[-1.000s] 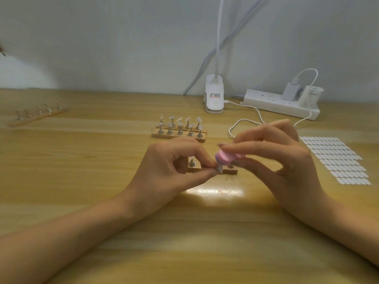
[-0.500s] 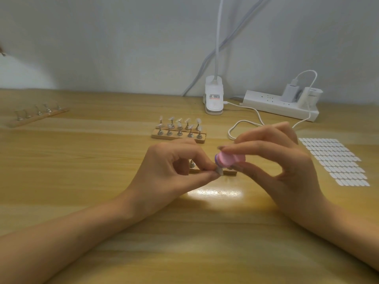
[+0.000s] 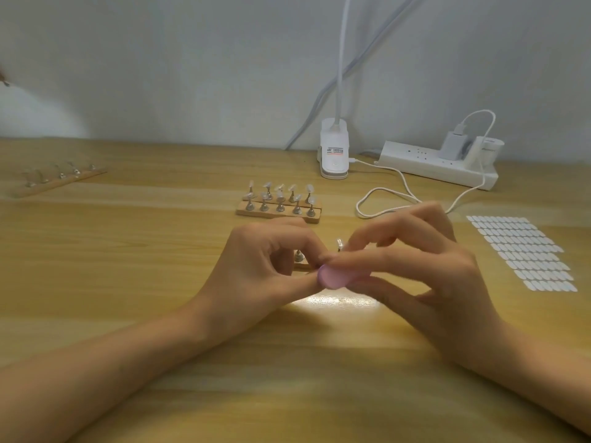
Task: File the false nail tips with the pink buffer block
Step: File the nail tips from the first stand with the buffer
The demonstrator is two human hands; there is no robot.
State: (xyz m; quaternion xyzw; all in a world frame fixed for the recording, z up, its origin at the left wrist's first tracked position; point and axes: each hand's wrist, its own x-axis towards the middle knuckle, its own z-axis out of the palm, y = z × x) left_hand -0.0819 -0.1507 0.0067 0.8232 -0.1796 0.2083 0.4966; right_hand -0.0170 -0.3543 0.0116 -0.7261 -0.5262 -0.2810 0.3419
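My right hand (image 3: 428,266) pinches the pink buffer block (image 3: 332,277) between thumb and fingers, its rounded end pointing left. My left hand (image 3: 262,270) has its thumb and forefinger curled together right against that end; the nail tip they held earlier is hidden behind the block. Behind both hands stands a small wooden stand (image 3: 302,266) with metal pegs, mostly covered. One clear nail tip (image 3: 339,243) shows above my right fingers.
Two wooden stands (image 3: 278,213) with several nail tips on pegs lie further back. Another peg stand (image 3: 60,178) sits far left. A sheet of white adhesive tabs (image 3: 524,254) lies right. A clip lamp base (image 3: 334,153), power strip (image 3: 438,164) and white cable (image 3: 387,193) line the back.
My right hand has slid the pink block left and down, so it now covers the tip at my left fingertips. The left hand has stayed in place.
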